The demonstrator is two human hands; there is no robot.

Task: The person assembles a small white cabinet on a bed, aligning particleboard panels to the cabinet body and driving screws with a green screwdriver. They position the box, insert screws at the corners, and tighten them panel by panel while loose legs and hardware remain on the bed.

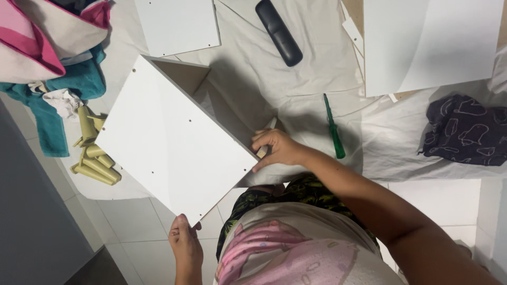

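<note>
Head view, looking straight down. Left hand (186, 244) at bottom centre: fingers curled shut, pinching the near corner of a large white panel (169, 140), thumb on top; the underside fingers aren't visible. Right hand (277, 149) sits at the panel's right corner, fingers half-curled w/ tips pressing on the edge. A pale wooden dowel (264, 148) pokes out by those fingers; can't tell if it's gripped or just touched.

Panel is tilted diamond-wise over the floor, w/ small drilled holes near its edges. It joins other boards at its far side, forming an open box (211, 89) seen from above; inside is shadowed, hard to read.

Around it: green-handled screwdriver (333, 129) lies on a white sheet (296, 68) just right of the right hand, not touching. Black remote-shaped object (279, 32) further up on the sheet. More white boards (428, 45) top right & top centre, both cut off by the frame. Dark patterned cloth (465, 129) at right edge. Pile of pink/teal clothes (58, 47) top left, partly out of frame. Bundle of khaki-coloured plastic pieces (95, 158) left of the panel, partly hidden under it; what they are is unclear. Person's torso in a pink print shirt fills the bottom, hiding the floor below.
</note>
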